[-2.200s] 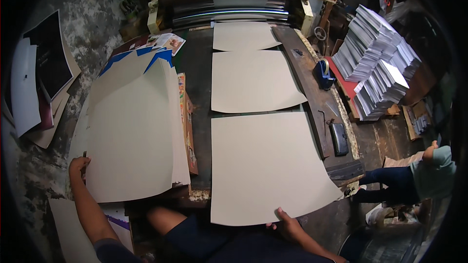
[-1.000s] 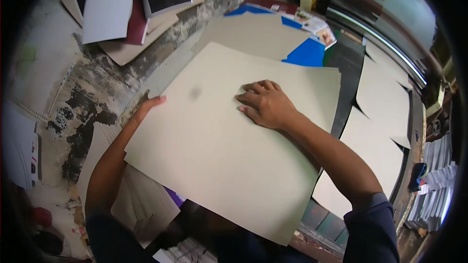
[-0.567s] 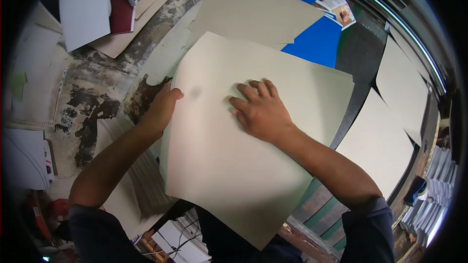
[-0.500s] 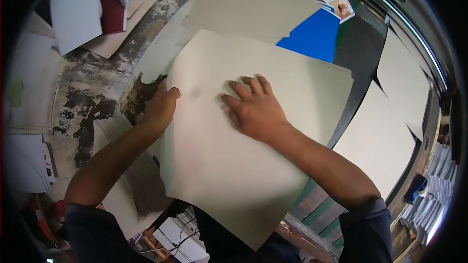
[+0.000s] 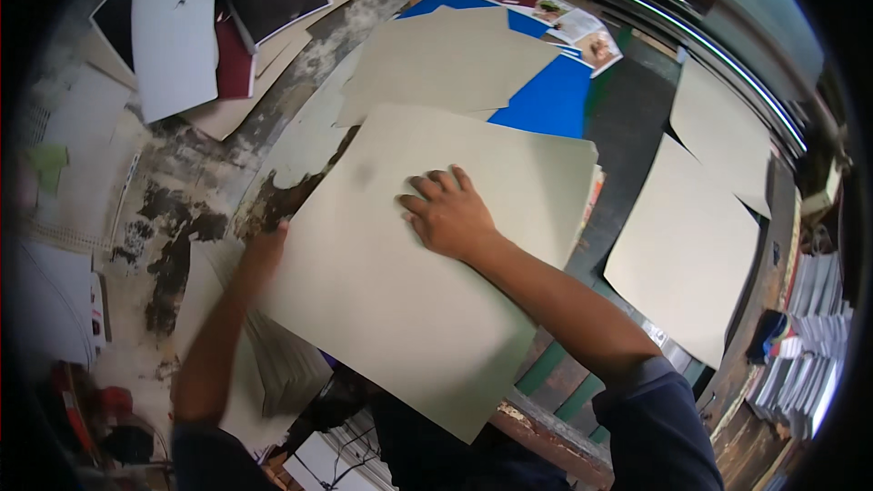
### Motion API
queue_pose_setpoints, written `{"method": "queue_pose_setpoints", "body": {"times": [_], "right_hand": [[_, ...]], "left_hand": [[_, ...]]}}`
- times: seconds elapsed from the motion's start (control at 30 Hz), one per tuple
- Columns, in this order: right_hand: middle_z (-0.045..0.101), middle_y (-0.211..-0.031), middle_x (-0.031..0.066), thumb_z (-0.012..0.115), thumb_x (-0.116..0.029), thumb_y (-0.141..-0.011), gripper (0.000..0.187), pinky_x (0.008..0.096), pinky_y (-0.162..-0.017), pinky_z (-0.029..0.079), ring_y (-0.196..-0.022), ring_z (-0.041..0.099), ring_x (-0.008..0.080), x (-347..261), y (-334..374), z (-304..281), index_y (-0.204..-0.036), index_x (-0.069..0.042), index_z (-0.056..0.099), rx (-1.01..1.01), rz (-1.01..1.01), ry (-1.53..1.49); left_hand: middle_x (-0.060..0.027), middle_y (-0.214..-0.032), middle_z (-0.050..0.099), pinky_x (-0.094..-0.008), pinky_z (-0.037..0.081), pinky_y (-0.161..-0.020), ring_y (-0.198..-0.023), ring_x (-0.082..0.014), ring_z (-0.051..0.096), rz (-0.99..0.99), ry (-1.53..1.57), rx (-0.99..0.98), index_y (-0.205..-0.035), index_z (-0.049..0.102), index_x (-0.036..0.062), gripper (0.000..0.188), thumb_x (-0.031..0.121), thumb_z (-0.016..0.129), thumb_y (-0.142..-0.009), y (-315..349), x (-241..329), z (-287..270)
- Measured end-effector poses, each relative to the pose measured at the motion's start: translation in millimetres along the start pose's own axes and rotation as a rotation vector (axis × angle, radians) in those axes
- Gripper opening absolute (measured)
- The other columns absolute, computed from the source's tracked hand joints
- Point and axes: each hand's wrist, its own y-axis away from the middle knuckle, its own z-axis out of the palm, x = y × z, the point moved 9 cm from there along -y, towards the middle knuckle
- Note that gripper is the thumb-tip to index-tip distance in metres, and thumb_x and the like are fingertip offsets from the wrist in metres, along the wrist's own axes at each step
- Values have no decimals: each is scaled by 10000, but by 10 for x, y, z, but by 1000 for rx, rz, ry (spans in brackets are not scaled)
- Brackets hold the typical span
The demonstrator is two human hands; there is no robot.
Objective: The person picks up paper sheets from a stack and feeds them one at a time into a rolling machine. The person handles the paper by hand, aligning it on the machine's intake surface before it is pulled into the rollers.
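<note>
Right hand (image 5: 447,220) lies spread, gripping nothing, on a large grey-beige rectangular paperboard sheet (image 5: 386,286) whose near corner overhangs the near edge of the dark worn table (image 5: 623,168). Blurred left hand (image 5: 264,253) meets the sheet's left edge, grip indeterminable. Sheet judged light, springy, crease-prone: hold opposite edges.

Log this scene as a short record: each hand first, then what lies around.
Left hand: at the left edge of a large beige sheet; blurred, grip unclear
Right hand: palm down on that sheet, fingers spread
Beyond the sheet: smaller-looking beige pieces and a blue sheet
Lower left: a separate paper stack
Right: pale sheets on a dark tabletop
Far right: piled white paper
</note>
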Motion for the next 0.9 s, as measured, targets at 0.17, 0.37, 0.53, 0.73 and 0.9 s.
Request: {"method": "queue_pose_setpoints", "body": {"times": [0.17, 0.37, 0.53, 0.73, 0.9], "right_hand": [[493, -1381, 63, 481, -329, -971, 392, 530, -1123, 261, -1292, 422, 264, 0, -67, 95, -1317, -158, 550, -47, 24, -18], [477, -1425, 38, 433, -369, -988, 452, 453, -1037, 370, -1194, 487, 272, -158, 60, -211, -1389, -163, 476, 278, -10, -49], [471, -1440, 38, 405, -403, -990, 445, 446, -969, 411, -1152, 508, 281, -275, 85, -199, -1391, -226, 482, 285, 5, -41], [546, -1357, 46, 529, -373, -913, 406, 506, -1025, 361, -1261, 483, 271, -118, 241, 99, -1299, -261, 588, -126, 249, 178], [644, -1202, 136, 568, -312, -905, 342, 411, -993, 442, -1149, 579, 315, -316, 1511, -1059, -1188, -146, 664, 364, 210, -297]], "left_hand": [[-192, -951, 697, -372, 494, -777, -884, -254, 655, -43, 432, 241, -1182, 602, -64, 616, 431, 258, -1055, 113, -318, -71], [-110, -1221, 611, -346, 476, -927, -1090, -220, 602, 806, 1730, -221, -1329, 491, -24, 563, 434, 335, -1042, 170, 191, -213], [-112, -1240, 600, -350, 462, -946, -1115, -220, 586, 641, 1776, 24, -1314, 506, -14, 565, 455, 374, -1028, -61, -149, -229], [-187, -1472, 399, -407, 261, -1141, -1377, -315, 360, 648, 474, 741, -1440, 375, 39, 527, 315, 482, -1004, 1327, 698, -436], [-170, -1554, 270, -530, 131, -1165, -1445, -352, 227, 1185, 21, 304, -1505, 282, 84, 671, 411, 503, -963, 3196, 1869, 1505]]}}
